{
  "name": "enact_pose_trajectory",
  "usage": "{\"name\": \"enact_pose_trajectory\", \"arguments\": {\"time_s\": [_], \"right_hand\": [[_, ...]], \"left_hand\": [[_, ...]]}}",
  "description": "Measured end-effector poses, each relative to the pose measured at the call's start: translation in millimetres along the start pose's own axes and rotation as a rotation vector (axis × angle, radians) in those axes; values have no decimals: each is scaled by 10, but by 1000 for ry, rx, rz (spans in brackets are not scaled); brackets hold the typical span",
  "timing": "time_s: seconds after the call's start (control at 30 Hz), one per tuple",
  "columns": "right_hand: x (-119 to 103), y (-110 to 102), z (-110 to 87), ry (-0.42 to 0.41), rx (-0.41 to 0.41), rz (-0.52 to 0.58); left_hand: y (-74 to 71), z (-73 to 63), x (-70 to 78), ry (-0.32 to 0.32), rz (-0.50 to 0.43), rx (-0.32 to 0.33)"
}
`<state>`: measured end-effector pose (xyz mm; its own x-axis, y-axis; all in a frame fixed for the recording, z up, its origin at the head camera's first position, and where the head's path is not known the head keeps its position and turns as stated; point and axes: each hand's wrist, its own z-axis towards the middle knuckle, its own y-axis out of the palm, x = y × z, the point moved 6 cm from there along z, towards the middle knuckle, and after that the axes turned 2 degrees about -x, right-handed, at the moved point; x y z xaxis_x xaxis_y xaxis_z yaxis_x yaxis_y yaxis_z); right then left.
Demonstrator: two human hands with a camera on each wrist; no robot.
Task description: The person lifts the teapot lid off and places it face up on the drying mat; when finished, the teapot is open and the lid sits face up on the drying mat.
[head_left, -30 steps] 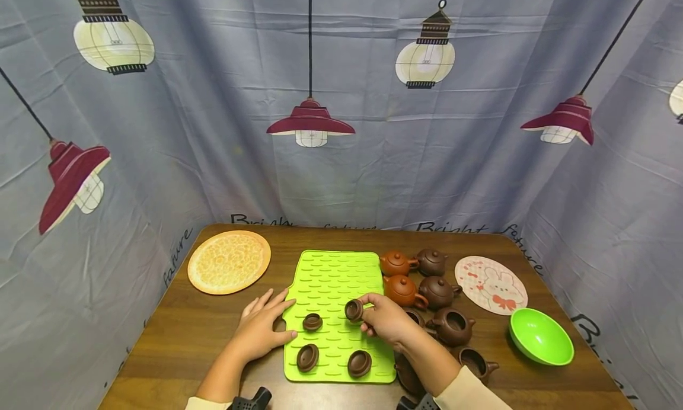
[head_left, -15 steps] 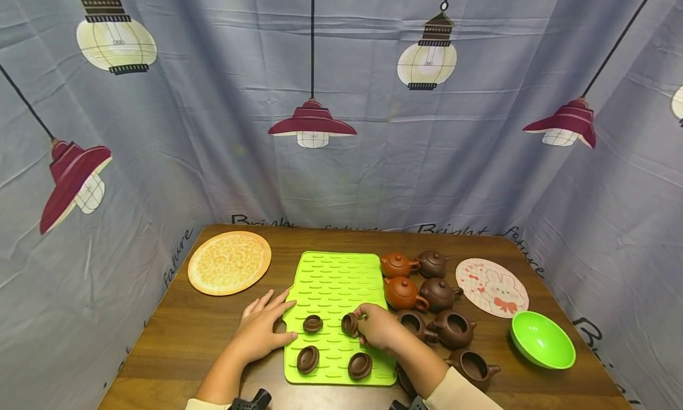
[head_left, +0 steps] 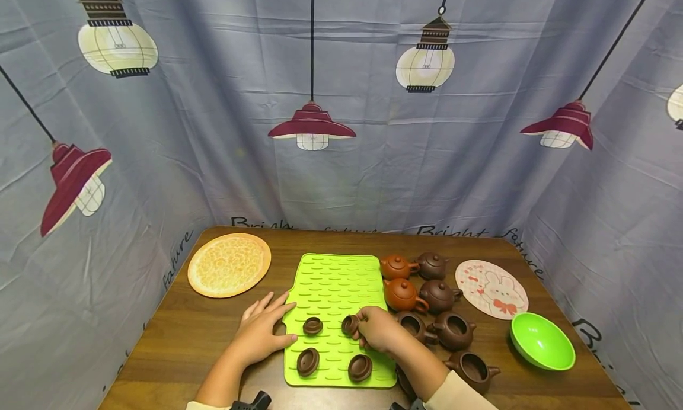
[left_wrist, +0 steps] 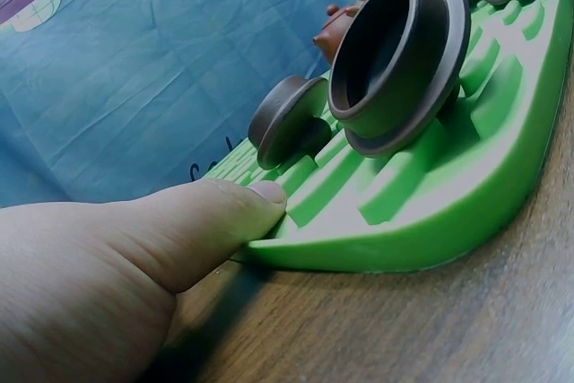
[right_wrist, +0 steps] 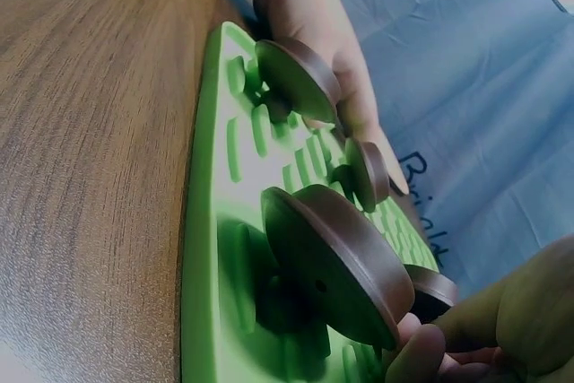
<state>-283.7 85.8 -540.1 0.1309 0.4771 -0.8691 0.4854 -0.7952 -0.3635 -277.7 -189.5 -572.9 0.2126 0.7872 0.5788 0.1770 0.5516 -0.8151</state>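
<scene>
My right hand (head_left: 376, 328) pinches a small dark brown teapot lid (head_left: 349, 325) between thumb and fingers, low over the green ridged mat (head_left: 336, 279). The lid's hollow underside tips toward the left. Three more brown lids lie upside down on the mat: a small lid (head_left: 312, 325) left of the held one, a larger lid (head_left: 307, 362) at the near left, and another large lid (head_left: 360, 368) at the near right. My left hand (head_left: 261, 330) rests with fingers spread at the mat's left edge; its thumb (left_wrist: 260, 204) touches the rim in the left wrist view.
Right of the mat stand lidded orange teapots (head_left: 404, 295) and lidded dark teapots (head_left: 439, 295), with several lidless brown teapots (head_left: 457, 330) nearer me. One lies partly hidden under my right forearm. Beyond are a rabbit placemat (head_left: 493, 288), a green bowl (head_left: 543, 341) and, left, a round yellow placemat (head_left: 229, 265).
My right hand has come slightly nearer and left, lowering the held lid toward the mat; in the last half second it has barely moved. My left hand stays in place.
</scene>
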Motion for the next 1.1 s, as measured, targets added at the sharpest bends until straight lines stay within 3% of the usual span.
{"name": "enact_pose_trajectory", "arguments": {"time_s": [0.43, 0.6, 0.77, 0.9, 1.1], "right_hand": [[4, -31, -65, -11, -15, -17], [-47, -78, -125, -23, 5, -85], [-137, -182, -184, -42, 89, -181], [-194, -293, -202, -65, 164, -174], [-204, -598, -206, -58, 361, -172]], "left_hand": [[29, 8, -14, 5, 5, 4], [22, 9, -24, 5, 9, 8], [22, 16, -28, 3, 22, 7], [19, 14, -25, 3, 20, 9], [20, 10, -24, 5, 19, 8]]}}
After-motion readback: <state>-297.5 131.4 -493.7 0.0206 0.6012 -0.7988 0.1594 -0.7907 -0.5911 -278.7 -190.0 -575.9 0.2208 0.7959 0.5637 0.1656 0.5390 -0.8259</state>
